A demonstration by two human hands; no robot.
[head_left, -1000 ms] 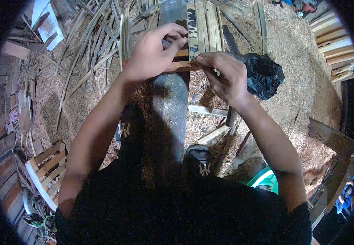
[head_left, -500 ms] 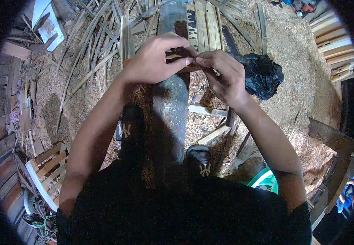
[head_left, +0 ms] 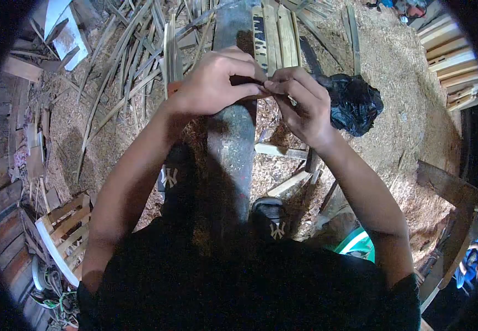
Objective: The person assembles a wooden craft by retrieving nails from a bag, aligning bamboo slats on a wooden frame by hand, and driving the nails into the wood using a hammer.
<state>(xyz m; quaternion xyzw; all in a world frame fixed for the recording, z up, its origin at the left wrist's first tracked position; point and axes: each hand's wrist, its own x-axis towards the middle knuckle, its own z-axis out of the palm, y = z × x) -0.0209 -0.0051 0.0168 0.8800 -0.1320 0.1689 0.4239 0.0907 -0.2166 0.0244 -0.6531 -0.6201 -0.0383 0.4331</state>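
Over the worn wooden beam (head_left: pixel 231 149), my left hand (head_left: pixel 217 80) and my right hand (head_left: pixel 302 102) meet fingertip to fingertip. Each is closed in a pinch. Something small sits between the fingertips, and I cannot tell what it is. A pale bit shows between the fingers of my right hand. Just beyond the hands, light wooden slats (head_left: pixel 277 36) lie lengthwise, one with dark marks along its edge. A patch of orange (head_left: pixel 173 88) peeks out beside my left wrist. The crumpled black plastic bag (head_left: pixel 355 105) lies right of my right hand.
Sawdust and shavings cover the ground. A heap of thin wood strips (head_left: pixel 134 55) lies at the upper left, and stacked boards (head_left: pixel 451 58) stand at the upper right. Short wood offcuts (head_left: pixel 283 150) are near my feet. A green tub (head_left: pixel 357 243) is by my right elbow.
The fingers of my left hand have drawn closer together, covering the gap where brown wood showed. My right fingers have shifted slightly, and a pale bit now shows between them.
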